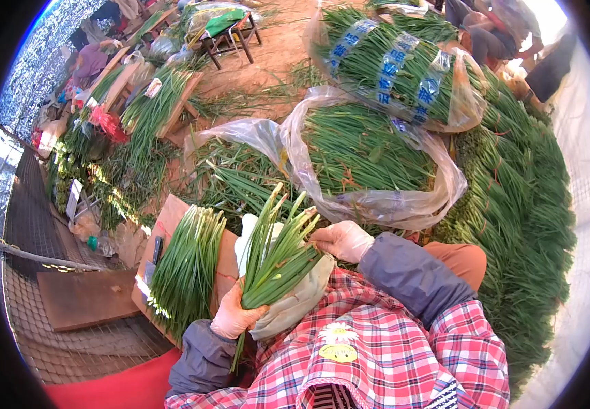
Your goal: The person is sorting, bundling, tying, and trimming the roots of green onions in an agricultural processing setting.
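On my feed the left hand is wrapped around the green bunch, near centre, right of the board; I'd hold firmly, uncrushed, and work the right hand, its pinch unclear, lightly at the far ends

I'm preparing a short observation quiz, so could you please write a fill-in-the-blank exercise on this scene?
1. Lower in the picture, the bunch is gripped by the person's ____ hand.
2. In the picture, the pile of stalks on the board lies to the ____ of the knife.
3. The bands on the wrapped bundle are mainly ____ in colour.

Missing words: left; right; blue.
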Available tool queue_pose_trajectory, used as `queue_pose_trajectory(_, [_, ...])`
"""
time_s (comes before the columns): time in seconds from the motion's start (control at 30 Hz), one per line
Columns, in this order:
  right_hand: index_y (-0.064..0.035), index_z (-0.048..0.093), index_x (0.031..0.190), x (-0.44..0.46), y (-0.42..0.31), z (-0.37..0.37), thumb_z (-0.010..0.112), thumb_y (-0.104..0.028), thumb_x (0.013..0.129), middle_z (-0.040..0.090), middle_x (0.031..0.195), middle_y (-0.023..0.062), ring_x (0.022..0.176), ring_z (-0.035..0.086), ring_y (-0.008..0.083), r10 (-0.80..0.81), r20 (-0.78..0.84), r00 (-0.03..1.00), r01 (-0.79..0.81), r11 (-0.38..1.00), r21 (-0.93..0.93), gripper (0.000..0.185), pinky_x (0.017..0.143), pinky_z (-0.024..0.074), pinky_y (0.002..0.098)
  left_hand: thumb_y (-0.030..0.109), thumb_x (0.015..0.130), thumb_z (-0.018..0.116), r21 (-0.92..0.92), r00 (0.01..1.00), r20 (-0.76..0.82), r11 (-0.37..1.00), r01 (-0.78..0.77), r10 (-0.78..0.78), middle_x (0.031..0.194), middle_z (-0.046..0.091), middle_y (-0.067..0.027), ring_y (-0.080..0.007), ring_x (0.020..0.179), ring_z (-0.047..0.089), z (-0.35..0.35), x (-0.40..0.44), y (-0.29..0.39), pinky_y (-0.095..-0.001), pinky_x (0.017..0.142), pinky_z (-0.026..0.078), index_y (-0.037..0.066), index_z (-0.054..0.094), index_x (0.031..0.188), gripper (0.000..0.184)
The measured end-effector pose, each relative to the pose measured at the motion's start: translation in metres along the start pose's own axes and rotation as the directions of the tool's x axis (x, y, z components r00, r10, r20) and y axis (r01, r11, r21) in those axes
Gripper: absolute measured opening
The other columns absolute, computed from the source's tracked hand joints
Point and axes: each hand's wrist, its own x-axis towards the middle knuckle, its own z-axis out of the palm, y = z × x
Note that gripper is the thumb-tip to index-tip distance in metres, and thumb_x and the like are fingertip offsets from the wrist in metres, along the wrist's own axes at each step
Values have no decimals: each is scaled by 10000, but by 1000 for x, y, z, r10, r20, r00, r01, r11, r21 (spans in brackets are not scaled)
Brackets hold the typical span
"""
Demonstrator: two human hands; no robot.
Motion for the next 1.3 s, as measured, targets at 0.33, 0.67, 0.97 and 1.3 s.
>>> queue_pose_trajectory(0.33, [-67,651,932,-6,106,-36,494,-225,828,648,878,188,821,630,334,476,-225,850,-527,756,-388,246,707,496,431,12,739,672,-101,994,76,991,92,-84,780,616,-90,-108,384,456,-12,-13,3,-227,365,361,32,398,1258,588])
queue_pose_trajectory(0.67, [-84,570,1130,-16,-2,-42,567,-99,851,627,796,11,657,584,90,339,-17,941,-213,629,747,280,555,440,230,148,818,630,-358,996,61,930,77,-59,768,607,-114,-120,411,467,-1,7,-4,-235,359,356,44,462,1147,383])
queue_pose_trajectory(0.97, [0,621,825,14,-30,0,617,-300,849,610,663,72,505,564,145,285,221,933,-353,600,718,301,478,464,265,96,785,658,-311,999,12,950,42,-40,799,611,-100,-97,415,447,20,5,0,-235,384,341,26,514,1134,384])
queue_pose_trajectory(1.3, [-107,600,802,-19,30,-65,559,-341,885,498,538,-5,444,488,164,212,-272,939,300,-111,947,251,584,486,401,69,807,659,-368,999,32,930,9,3,802,613,-112,-89,406,438,7,3,-1,-223,368,338,26,495,1164,395])
